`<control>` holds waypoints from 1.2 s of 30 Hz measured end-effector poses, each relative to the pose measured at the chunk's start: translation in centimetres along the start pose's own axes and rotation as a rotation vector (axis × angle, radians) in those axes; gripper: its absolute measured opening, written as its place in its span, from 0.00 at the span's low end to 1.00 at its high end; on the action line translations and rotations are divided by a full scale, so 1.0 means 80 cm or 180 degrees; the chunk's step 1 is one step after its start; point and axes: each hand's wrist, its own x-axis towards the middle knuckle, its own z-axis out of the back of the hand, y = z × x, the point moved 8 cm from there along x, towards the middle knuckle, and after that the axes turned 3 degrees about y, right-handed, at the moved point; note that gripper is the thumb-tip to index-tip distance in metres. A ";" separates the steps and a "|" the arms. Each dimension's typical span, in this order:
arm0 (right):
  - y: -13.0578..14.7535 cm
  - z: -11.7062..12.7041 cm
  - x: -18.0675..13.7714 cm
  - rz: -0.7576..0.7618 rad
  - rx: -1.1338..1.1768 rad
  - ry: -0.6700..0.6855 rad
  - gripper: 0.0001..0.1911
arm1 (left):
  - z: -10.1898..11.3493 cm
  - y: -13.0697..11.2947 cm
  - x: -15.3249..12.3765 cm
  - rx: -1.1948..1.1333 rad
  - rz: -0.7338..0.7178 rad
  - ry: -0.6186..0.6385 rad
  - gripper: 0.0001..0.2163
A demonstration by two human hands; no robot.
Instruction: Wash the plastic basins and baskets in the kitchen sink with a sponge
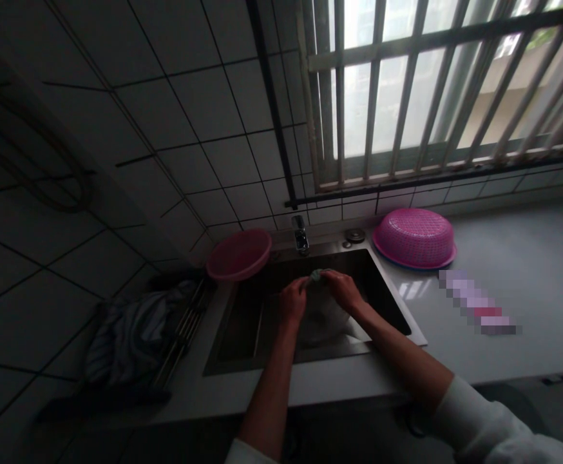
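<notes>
Both my hands are over the steel sink (243,351), below the faucet (301,237). My left hand (292,301) and my right hand (342,289) are closed on a small pale greenish cloth (316,275) held between them. The fingers pinch it from both sides. Under the hands, inside the basin, lies something pale that I cannot make out in the dim light.
A pink basin (239,254) leans at the sink's back left corner. A pink perforated basket (414,238) lies upside down on the white counter (527,290) to the right. A striped cloth (131,335) lies on a rack at the left. Behind is a barred window (431,90).
</notes>
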 end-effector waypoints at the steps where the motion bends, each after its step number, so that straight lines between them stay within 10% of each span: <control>1: 0.010 -0.007 0.000 0.0110 -0.0035 0.0076 0.26 | -0.004 -0.004 -0.001 0.0050 0.0018 0.0135 0.16; 9: -0.037 0.012 -0.002 -0.0436 0.0064 -0.0169 0.22 | 0.039 0.046 -0.008 0.0293 0.0990 -0.0376 0.13; 17: 0.030 -0.022 -0.001 0.0345 0.0082 0.0223 0.27 | -0.008 -0.006 -0.005 0.0343 0.0259 0.0381 0.13; 24: -0.044 0.028 -0.004 -0.0652 0.0035 -0.0398 0.21 | 0.044 0.045 -0.011 0.0138 0.1139 -0.0665 0.14; 31: 0.029 -0.021 -0.001 0.0230 0.0038 0.0134 0.26 | -0.008 -0.003 -0.006 0.0103 0.0244 0.0242 0.16; 36: -0.027 0.019 0.000 -0.0461 0.0160 -0.0422 0.21 | 0.038 0.042 -0.012 -0.0057 0.1013 -0.0625 0.13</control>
